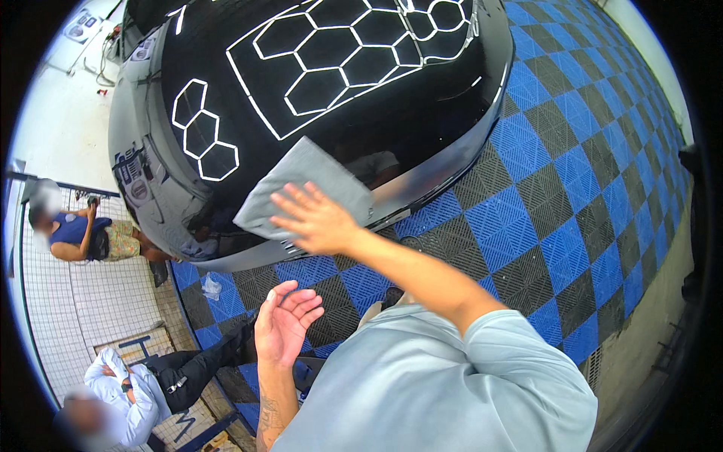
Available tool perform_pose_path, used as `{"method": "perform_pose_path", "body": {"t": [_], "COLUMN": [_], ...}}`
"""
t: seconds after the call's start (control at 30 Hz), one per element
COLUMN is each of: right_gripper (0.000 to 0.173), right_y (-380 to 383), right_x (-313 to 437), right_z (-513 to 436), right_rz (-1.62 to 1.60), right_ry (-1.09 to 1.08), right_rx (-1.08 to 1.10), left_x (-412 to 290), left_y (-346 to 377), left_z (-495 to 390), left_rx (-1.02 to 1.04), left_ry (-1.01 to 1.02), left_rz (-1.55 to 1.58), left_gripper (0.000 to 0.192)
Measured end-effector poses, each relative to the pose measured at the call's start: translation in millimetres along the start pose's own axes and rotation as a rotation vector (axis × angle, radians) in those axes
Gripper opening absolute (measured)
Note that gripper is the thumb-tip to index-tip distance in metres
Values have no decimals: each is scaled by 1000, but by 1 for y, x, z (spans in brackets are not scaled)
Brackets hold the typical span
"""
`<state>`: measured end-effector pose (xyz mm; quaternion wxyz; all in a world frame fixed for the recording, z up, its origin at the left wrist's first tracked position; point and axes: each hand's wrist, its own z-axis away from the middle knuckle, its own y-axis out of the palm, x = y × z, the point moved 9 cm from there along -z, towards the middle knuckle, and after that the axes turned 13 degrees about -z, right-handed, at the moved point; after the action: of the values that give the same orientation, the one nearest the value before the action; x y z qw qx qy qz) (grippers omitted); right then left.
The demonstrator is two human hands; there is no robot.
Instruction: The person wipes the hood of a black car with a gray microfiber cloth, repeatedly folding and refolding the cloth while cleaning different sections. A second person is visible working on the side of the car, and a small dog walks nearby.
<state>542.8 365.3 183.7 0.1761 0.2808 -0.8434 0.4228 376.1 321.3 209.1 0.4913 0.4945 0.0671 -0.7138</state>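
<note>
My right hand (316,220) lies with spread fingers on a grey microfiber cloth (333,169), pressing it flat against the edge of a glossy black car panel (418,130). The cloth is spread out, with one corner pointing up the panel. White hexagonal light reflections show on the panel. My left hand (285,327) is raised off the car, palm up with curled fingers apart, and holds nothing. Part of the car's lower edge is hidden behind the cloth and my right forearm.
Blue and dark grey grated floor tiles (502,220) surround the car. A crumpled clear plastic piece (212,287) lies on them at left. One person (90,231) stands at the far left holding a small device; another (133,390) stands with crossed arms at the lower left.
</note>
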Motion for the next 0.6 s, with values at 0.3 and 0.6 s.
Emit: {"method": "perform_pose_path", "body": {"t": [0.3,0.6], "right_gripper": [58,58], "right_y": [-246,31], "right_x": [-183,15], "right_z": [95,-30], "right_rz": [404,46], "right_ry": [474,16], "right_rx": [-574,-113], "left_x": [25,66], "left_y": [-138,-87], "left_z": [110,57], "left_rx": [-451,-247], "left_ry": [195,142], "left_rz": [195,290], "left_gripper": [36,39]}}
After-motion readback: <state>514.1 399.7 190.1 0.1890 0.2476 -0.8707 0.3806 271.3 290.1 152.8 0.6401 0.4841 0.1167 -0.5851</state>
